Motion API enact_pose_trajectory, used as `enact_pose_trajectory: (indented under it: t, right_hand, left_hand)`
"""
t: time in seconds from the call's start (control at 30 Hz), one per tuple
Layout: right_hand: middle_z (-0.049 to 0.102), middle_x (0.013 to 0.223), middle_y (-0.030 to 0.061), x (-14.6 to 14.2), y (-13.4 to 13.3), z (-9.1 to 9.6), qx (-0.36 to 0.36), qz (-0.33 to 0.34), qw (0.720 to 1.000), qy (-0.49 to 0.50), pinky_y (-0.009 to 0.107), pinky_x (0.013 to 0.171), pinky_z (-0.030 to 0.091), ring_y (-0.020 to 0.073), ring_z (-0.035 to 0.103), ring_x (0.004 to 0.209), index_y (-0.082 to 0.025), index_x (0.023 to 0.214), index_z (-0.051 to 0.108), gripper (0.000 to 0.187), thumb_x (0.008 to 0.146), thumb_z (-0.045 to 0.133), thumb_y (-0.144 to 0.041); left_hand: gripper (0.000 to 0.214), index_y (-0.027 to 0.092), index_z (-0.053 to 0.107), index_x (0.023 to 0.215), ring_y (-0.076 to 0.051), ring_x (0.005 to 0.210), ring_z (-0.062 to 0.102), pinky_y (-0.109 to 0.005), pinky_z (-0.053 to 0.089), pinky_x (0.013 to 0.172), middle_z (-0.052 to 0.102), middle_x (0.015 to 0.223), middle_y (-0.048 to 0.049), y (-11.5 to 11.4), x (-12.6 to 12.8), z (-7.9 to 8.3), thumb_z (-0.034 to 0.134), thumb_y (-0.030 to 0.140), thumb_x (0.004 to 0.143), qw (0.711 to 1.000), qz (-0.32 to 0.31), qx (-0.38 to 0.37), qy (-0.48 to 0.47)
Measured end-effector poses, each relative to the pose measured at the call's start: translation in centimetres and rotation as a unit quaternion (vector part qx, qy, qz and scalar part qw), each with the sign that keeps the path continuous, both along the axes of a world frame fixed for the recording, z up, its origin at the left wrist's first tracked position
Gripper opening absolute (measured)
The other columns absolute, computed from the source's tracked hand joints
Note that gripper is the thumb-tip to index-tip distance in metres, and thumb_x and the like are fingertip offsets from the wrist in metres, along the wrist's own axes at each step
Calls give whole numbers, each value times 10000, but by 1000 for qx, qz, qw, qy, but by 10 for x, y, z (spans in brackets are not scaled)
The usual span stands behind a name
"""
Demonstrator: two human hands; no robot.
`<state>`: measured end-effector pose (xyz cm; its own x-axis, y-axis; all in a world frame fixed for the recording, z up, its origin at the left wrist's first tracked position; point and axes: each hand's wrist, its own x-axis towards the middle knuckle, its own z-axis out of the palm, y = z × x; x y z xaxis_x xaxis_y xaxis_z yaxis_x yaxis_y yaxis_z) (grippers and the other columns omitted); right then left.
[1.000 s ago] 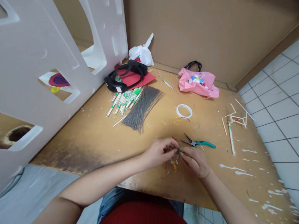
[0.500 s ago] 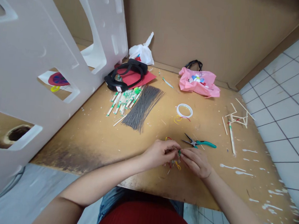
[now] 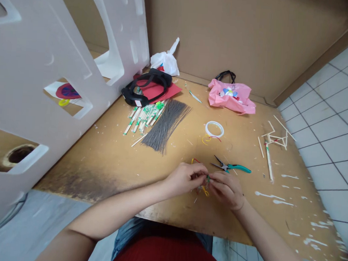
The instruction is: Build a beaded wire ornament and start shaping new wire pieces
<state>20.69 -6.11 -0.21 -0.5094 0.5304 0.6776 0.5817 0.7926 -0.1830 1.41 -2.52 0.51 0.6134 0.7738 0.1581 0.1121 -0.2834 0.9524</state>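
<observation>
My left hand (image 3: 187, 177) and my right hand (image 3: 227, 188) meet fingertip to fingertip over the near middle of the table. Both are closed in a pinch on a small green piece (image 3: 208, 178), perhaps a strip of wrapper or wire; its kind is too small to tell. Yellow twisted wire (image 3: 205, 191) hangs just below the fingers, and some red and yellow wire (image 3: 194, 161) shows behind my left hand. Part of this bundle is hidden by the fingers. Teal-handled pliers (image 3: 239, 168) lie with jaws parted just beyond my right hand.
Grey wires (image 3: 166, 126), wrapped chopsticks (image 3: 143, 118) and a black headset (image 3: 147, 86) lie at back left. A tape roll (image 3: 214, 129) and pink bag (image 3: 232, 97) lie farther back. A stick frame (image 3: 277, 139) is at right, a white plastic panel (image 3: 49, 28) at left.
Both hands stay nearly in place, with only slight finger movement around the green piece. The whole view has shifted very slightly.
</observation>
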Motion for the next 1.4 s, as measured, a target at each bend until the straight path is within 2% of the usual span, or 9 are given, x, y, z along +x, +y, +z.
enact_pose_trajectory:
  t: [0.27,0.57,0.7,0.83,0.97,1.07,1.2,1.33,1.4]
  right_hand:
    - [641,811,50,-20,-11,3,-33,-84,988,126,320,584,535,171,635,692,-264,901,539,259,730,584,-75]
    - [623,784,42,-20,-10,4,-51,-69,989,122,285,583,515,157,607,687,-249,875,537,300,687,600,-24]
    - [632,792,46,-19,-9,6,-60,-64,988,124,274,576,512,154,613,680,-243,843,538,275,685,600,-27]
    - [632,792,51,-17,-9,7,-74,-74,987,123,273,585,519,151,621,689,-236,847,538,251,702,586,-37]
    - [630,783,49,-17,-11,5,-80,-77,986,122,260,576,519,144,624,684,-221,827,537,229,701,586,-36]
    - [629,786,43,-18,-14,3,-96,-78,982,145,260,577,514,144,623,689,-221,812,545,214,701,589,-43]
    - [622,825,44,-14,-11,-3,-188,-101,953,217,279,633,503,147,611,731,-221,834,586,164,741,588,-85]
    - [614,950,60,-6,2,-10,-316,-184,868,337,287,662,501,147,593,773,-227,973,590,193,782,607,-244]
    - [628,987,62,-6,9,-11,-405,-175,815,377,299,671,511,160,605,809,-233,1038,569,272,790,600,-341]
  left_hand:
    - [88,154,516,848,-38,467,482,-146,371,441,591,664,18,-2,2,-3,479,231,825,995,-11,-86,-52]
    - [54,170,477,861,-46,467,500,-157,395,463,558,643,32,-1,-2,-5,465,216,836,997,-24,-53,-44]
    - [66,171,502,873,-52,496,488,-162,381,487,531,628,33,1,-3,-4,447,177,836,999,-7,50,-10]
    - [86,166,546,842,-105,735,559,-201,429,626,589,855,-48,6,-5,-4,477,143,797,979,47,198,16]
    - [113,163,554,821,-98,731,542,-186,422,609,577,868,-51,9,-4,-6,465,107,780,971,79,228,3]
    - [118,161,555,818,-88,684,516,-180,405,574,557,851,-41,10,-2,-7,468,98,768,978,82,193,-3]
    - [30,160,541,798,-75,598,490,-178,385,531,537,749,-9,16,-5,-5,520,168,778,996,71,20,-56]
    - [110,158,529,792,-92,642,539,-208,426,617,557,719,3,29,-11,-2,597,241,764,975,53,-124,-178]
    - [131,159,532,787,-102,674,565,-232,441,671,571,742,5,34,-14,-1,622,249,756,957,50,-164,-236]
